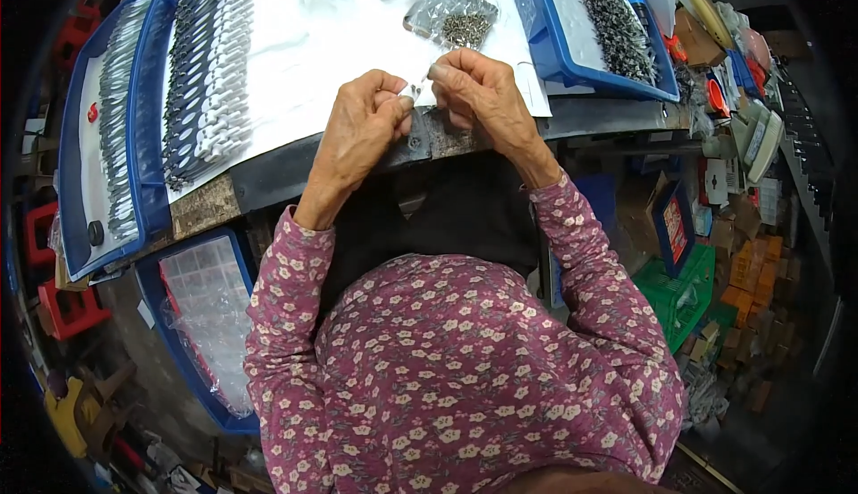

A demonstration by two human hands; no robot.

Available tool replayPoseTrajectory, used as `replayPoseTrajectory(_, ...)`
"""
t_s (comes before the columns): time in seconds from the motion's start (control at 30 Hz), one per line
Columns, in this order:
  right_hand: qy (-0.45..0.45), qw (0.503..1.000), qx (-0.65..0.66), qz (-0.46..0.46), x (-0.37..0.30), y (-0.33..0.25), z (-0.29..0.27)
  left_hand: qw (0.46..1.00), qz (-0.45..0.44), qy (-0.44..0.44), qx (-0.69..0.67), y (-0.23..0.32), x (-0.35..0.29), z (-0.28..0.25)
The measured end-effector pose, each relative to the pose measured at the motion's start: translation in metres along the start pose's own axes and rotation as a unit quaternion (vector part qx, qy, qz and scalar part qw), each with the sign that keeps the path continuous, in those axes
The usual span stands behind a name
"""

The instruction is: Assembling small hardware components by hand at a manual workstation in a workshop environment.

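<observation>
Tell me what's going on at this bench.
A person's left hand appears to pinch a small white piece, with the right hand close beside it, near the bench edge. Beyond them, a clear bag of small metal parts lies on white paper. Rows of black-and-white parts lie to the left.

Cream-flowered plum top (447,360), white part (408,91), blue tray (585,79), white sheet (281,74), green crate (660,301).

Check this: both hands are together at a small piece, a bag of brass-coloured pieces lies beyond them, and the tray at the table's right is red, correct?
No: the right tray is blue, as the head view shows. The left hand, right hand, small piece and bag are as stated.
</observation>
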State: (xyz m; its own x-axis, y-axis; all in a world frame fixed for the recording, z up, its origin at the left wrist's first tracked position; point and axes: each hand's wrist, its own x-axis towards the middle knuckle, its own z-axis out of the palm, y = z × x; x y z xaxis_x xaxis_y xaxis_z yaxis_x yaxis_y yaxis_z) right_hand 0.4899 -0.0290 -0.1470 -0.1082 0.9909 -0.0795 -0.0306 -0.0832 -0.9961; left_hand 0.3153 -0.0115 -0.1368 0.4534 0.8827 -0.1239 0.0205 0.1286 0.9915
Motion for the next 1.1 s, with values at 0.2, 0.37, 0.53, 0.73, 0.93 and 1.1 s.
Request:
replayPoseTrajectory(0.2, 0.022, 0.997, 0.077, 0.005, 0.001, 0.003, 0.015, 0.999, -0.018, -0.024, -0.029, 0.005, 0.001, 0.000)
replayPoseTrajectory(0.37, 0.055, 0.996, 0.073, -0.015, 0.003, 0.004, 0.023, 0.999, -0.025, -0.012, -0.035, 0.005, -0.001, 0.002)
replayPoseTrajectory(0.53, 0.103, 0.989, 0.091, -0.056, 0.006, 0.009, 0.030, 0.997, -0.025, 0.012, -0.074, 0.003, -0.001, 0.004)
replayPoseTrajectory(0.73, 0.085, 0.991, 0.087, -0.049, 0.009, 0.008, 0.028, 0.995, -0.048, -0.004, -0.090, 0.002, 0.000, 0.001)
replayPoseTrajectory(0.93, 0.089, 0.993, 0.047, -0.061, 0.008, 0.006, 0.027, 0.987, -0.078, -0.023, -0.138, 0.002, 0.002, 0.000)
replayPoseTrajectory(1.1, 0.110, 0.992, 0.017, -0.063, 0.006, 0.006, 0.028, 0.987, -0.086, -0.018, -0.136, -0.003, 0.005, 0.002)
